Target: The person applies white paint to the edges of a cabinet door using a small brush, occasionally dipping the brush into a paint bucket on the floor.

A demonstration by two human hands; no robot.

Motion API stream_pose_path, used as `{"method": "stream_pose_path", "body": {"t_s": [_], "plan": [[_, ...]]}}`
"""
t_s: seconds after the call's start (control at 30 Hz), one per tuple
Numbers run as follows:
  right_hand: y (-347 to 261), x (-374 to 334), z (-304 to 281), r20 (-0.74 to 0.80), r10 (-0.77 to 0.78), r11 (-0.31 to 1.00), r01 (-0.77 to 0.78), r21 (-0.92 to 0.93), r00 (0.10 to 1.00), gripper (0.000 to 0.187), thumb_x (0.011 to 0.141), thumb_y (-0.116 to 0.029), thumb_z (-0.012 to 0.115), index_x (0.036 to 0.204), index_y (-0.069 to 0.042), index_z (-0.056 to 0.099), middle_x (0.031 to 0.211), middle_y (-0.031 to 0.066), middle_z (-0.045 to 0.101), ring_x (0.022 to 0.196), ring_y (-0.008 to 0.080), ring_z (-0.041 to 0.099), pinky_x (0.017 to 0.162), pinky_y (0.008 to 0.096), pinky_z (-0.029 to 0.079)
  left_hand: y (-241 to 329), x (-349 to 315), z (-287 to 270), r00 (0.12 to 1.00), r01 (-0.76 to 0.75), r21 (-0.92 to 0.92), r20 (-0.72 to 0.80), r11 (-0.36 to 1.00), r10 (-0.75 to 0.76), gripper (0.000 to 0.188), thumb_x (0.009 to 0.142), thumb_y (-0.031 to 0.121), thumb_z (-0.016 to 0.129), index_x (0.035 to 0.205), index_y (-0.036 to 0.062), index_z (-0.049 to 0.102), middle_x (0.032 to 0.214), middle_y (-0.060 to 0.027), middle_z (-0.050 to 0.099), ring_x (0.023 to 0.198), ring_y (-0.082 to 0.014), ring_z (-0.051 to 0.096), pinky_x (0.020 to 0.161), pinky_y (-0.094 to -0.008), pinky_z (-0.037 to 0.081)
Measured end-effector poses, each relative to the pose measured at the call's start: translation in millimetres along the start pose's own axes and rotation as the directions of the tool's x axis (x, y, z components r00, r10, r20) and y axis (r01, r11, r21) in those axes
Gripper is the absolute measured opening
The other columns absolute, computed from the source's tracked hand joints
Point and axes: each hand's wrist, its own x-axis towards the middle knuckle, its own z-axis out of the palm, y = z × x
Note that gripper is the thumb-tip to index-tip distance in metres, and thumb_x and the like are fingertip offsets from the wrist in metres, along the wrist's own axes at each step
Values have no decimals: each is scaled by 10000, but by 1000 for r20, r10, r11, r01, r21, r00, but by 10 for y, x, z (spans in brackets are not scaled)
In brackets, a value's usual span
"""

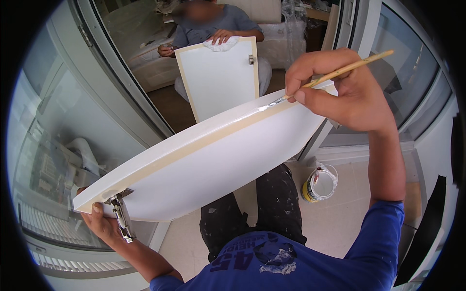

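A white cabinet door (213, 167) is tilted across my lap, with a beige tape strip (187, 148) running along its upper edge. At its lower left corner my left hand (101, 224) grips the panel, the thumb on the near face beside a metal hinge (121, 218). My right hand (352, 89) is closed in a pinch round a thin wooden paintbrush (335, 72). The brush's bristles touch the upper edge, where wet white paint (262, 108) shows right of the middle.
A paint bucket (309, 190) stands on the tiled floor (347, 203) to the right of my legs. Beyond an open sliding doorway, a seated person (221, 22) holds a similar taped white door (221, 80) and a white cloth. Glass panels (53, 136) flank me.
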Motion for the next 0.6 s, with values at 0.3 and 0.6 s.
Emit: {"method": "stream_pose_path", "body": {"t_s": [0.3,0.6], "plan": [[38,-34,-37,-34,-24,1000,25,16,999,106,796,4,628,886,-4,684,836,76,671,783,155,640,725,295,490,-21,13,-2,1000,15,-16,11,1000,-15,756,665,212,888,1243,-75,495,1088,-130,571,1037,-234,575,955,-332,452],[-7,-81,-74,-67,7,999,-5,38,998,82,810,-6,641,878,-2,685,837,77,674,799,160,653,732,299,494,-18,7,-1,1000,23,-21,16,1000,-23,736,663,214,887,1226,-62,501,1083,-125,564,1028,-235,574,971,-343,441]]}}
